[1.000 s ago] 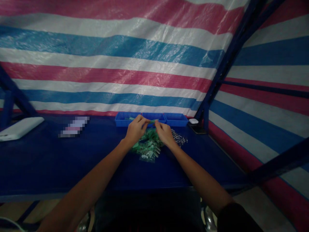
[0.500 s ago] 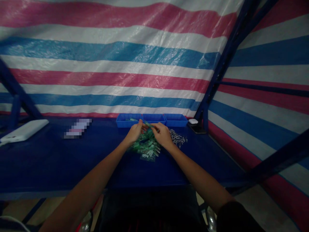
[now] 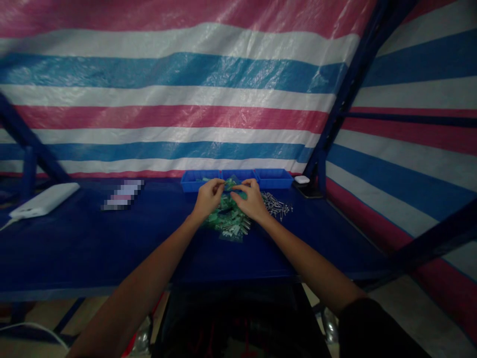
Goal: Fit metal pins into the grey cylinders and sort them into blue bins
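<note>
My left hand (image 3: 209,196) and my right hand (image 3: 252,198) meet over a heap of small green packets (image 3: 228,223) on the dark blue table (image 3: 93,238). Both hands pinch one small green packet (image 3: 231,185) between their fingertips, held just above the heap. A scatter of silvery screws (image 3: 278,205) lies right of my right hand. Behind the hands stand three blue trays (image 3: 274,178) side by side.
A white power bank (image 3: 44,200) lies at the far left of the table, with a pale flat item (image 3: 122,194) nearer the middle. A small white case (image 3: 301,179) sits by the blue steel post (image 3: 335,114). Striped tarpaulin walls close the back and right.
The hands have stayed together over the heap while working the green packet; its shape between the fingers shifted from a stretched strip to a small bunch. The view tilted slightly.
</note>
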`<state>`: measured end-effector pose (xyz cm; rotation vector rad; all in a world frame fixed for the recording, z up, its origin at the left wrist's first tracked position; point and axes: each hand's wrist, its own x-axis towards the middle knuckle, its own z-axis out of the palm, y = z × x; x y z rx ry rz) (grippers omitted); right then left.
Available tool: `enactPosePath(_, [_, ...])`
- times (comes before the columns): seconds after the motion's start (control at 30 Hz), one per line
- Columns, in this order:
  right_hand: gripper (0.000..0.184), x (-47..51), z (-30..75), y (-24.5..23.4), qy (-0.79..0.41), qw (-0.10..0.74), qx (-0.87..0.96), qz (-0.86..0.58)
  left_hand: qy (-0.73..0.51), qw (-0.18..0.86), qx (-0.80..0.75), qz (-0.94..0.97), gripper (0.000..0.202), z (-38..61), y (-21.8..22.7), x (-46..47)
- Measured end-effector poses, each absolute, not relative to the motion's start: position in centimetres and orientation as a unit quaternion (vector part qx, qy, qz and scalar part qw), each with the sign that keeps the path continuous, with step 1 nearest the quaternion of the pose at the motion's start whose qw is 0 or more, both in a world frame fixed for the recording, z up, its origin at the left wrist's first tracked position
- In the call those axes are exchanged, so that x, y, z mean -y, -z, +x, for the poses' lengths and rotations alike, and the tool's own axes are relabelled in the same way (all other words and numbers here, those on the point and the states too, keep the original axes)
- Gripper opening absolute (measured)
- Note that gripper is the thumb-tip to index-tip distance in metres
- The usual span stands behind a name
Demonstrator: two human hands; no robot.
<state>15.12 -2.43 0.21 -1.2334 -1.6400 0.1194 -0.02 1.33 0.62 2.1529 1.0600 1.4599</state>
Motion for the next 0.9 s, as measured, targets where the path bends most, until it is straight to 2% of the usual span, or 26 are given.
enactPosePath(0.13, [0.048, 2.0, 15.2, -0.3, -0.215, 0.539, 0.624, -0.524, -0.48, 0.055, -0.295, 0.824, 0.018, 0.3, -1.0, -0.4])
enactPosePath(0.2, [0.046, 2.1, 15.3, -0.5, -0.217, 0.562, 0.615, -0.509, -0.47, 0.051, -0.271, 0.838, 0.018, 0.5, -1.0, -0.1])
enactPosePath(0.27, [0.034, 2.4, 15.3, -0.9, -0.167, 0.57, 0.643, -0.484, -0.468, 0.072, -0.275, 0.837, 0.016, 0.8, -0.9, 0.1])
enactPosePath(0.37, [0.024, 2.9, 15.4, -1.2, -0.076, 0.536, 0.713, -0.445, -0.481, 0.158, -0.321, 0.801, 0.018, 1.0, -0.6, -0.1])
enactPosePath(0.53, [0.039, 2.8, 15.5, -0.7, -0.022, 0.498, 0.754, -0.427, -0.509, 0.422, -0.388, 0.642, 0.047, 0.6, -0.8, -0.7])
enactPosePath(0.63, [0.048, 2.6, 15.4, -0.2, -0.012, 0.482, 0.764, -0.429, -0.482, 0.481, -0.392, 0.619, 0.039, 0.4, -1.1, -0.9])
enactPosePath(0.73, [0.049, 2.7, 15.1, 0.0, -0.013, 0.498, 0.747, -0.44, -0.494, 0.424, -0.394, 0.648, 0.03, 0.1, -1.3, -0.9])
enactPosePath(0.83, [0.03, 2.9, 14.7, -0.4, -0.033, 0.537, 0.698, -0.474, -0.525, 0.287, -0.403, 0.692, 0.026, -0.2, -1.6, -0.8])
enactPosePath(0.9, [0.016, 2.9, 14.7, -0.8, -0.091, 0.556, 0.667, -0.487, -0.525, 0.177, -0.38, 0.741, 0.022, -0.2, -1.8, -0.5])
